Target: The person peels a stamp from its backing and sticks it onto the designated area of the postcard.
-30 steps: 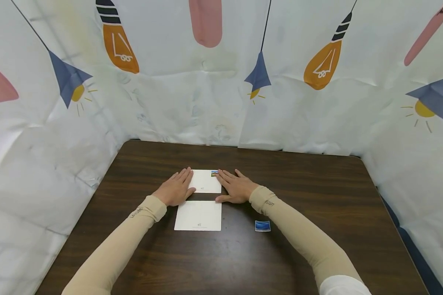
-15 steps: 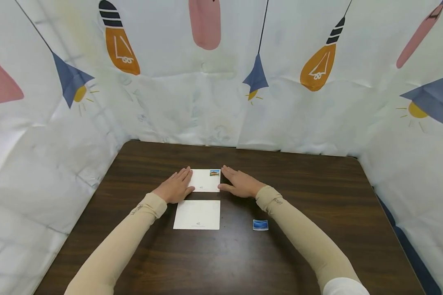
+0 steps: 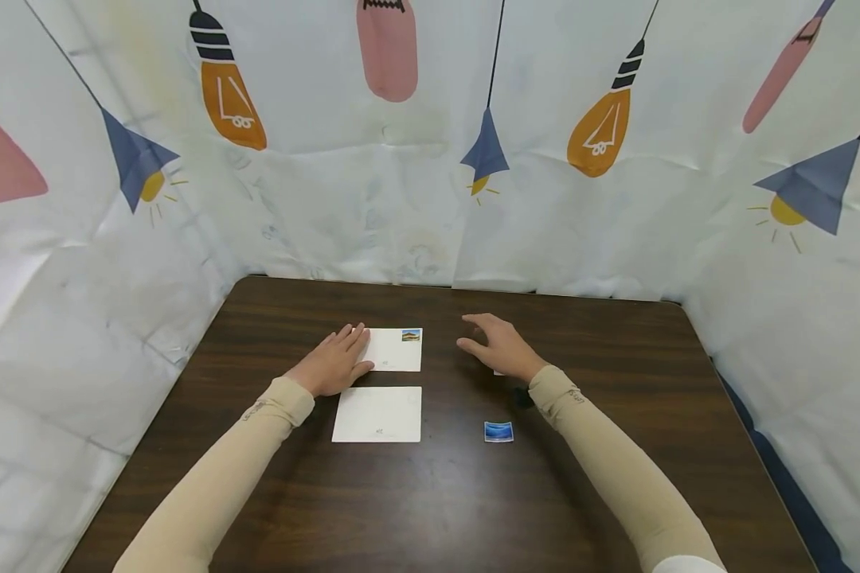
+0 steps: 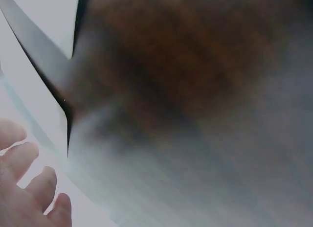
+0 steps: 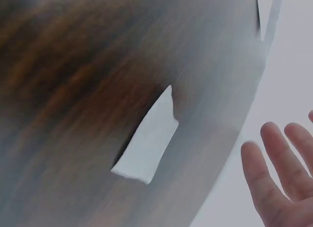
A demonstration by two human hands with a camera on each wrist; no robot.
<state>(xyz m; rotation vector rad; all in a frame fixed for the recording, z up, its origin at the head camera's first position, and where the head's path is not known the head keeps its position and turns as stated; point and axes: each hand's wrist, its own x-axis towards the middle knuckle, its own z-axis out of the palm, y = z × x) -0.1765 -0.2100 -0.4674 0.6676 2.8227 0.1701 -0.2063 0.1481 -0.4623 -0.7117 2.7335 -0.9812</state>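
A white envelope [image 3: 390,354] lies flat near the table's middle, a small picture stamp [image 3: 411,336] at its top right corner. My left hand [image 3: 333,362] rests with spread, straight fingers over the envelope's left edge; its fingers show at the lower left of the left wrist view. To the right of the envelope, my right hand [image 3: 505,346] is apart from it, fingers loosely extended and holding nothing. Nearer the body lies a second white envelope [image 3: 377,414], with a blue stamp [image 3: 498,432] to its right.
A torn-looking scrap of white paper [image 5: 146,141] lies on the dark wooden table [image 3: 294,509]; in the head view, a white corner [image 3: 498,373] peeks from under the right hand. A white patterned curtain [image 3: 401,215] hangs behind the table and along its sides.
My right hand has left the stamped envelope's right edge and moved to the right, uncovering the whole picture stamp. The left hand stays on the envelope's left edge.
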